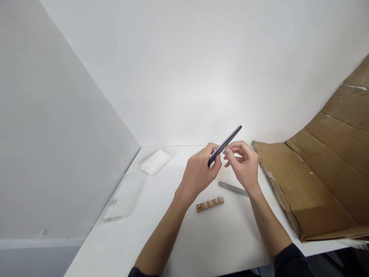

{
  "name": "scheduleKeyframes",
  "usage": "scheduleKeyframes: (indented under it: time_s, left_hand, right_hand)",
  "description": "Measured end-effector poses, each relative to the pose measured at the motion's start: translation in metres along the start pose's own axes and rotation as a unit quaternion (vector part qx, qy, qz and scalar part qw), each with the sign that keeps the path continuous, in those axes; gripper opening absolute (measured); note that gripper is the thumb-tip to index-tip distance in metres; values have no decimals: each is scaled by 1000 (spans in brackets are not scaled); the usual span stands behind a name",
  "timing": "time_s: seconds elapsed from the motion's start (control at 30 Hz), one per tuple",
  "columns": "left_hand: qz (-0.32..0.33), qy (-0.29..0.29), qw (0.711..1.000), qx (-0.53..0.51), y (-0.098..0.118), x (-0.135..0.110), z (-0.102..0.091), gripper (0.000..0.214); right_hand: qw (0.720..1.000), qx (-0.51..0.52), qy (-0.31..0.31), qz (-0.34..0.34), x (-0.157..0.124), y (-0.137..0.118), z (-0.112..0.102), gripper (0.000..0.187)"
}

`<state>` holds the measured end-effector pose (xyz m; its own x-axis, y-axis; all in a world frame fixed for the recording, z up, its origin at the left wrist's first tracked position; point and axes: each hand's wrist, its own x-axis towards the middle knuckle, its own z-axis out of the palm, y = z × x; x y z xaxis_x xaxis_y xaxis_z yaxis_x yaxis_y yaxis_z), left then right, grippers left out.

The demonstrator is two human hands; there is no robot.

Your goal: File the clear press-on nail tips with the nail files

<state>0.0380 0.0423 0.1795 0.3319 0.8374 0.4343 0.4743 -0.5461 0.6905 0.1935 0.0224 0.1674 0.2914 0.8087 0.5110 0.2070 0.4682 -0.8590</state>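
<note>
My left hand [198, 169] is closed around the lower end of a dark nail file [230, 137], which slants up to the right above the table. My right hand [243, 163] is closed in a pinch, its thumb and index fingertips by the file's lower edge; anything between them is too small to make out. Below the hands, a narrow brown strip [206, 207] lies on the table with several pale nail tips [210, 202] in a row. Near my right wrist lies a grey nail file [232, 187], its right end hidden by the wrist.
The white table [219, 242] meets a white wall behind. On its left are a clear tray [155, 161] with something white inside and another clear plastic tray [123, 198]. A large creased cardboard sheet [323, 184] covers the right side and rises along the wall.
</note>
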Motion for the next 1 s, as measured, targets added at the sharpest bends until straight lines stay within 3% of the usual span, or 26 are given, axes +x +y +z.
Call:
scheduleKeyframes:
  time_s: [0.4,1.0]
  left_hand:
    - [31,26,999,15,-6,1,7,8]
    - [36,29,999,1,-9,1,7,9]
  right_hand:
    - [990,121,-29,60,2,1,4,21]
    - [986,134,-50,85,3,3,5,18]
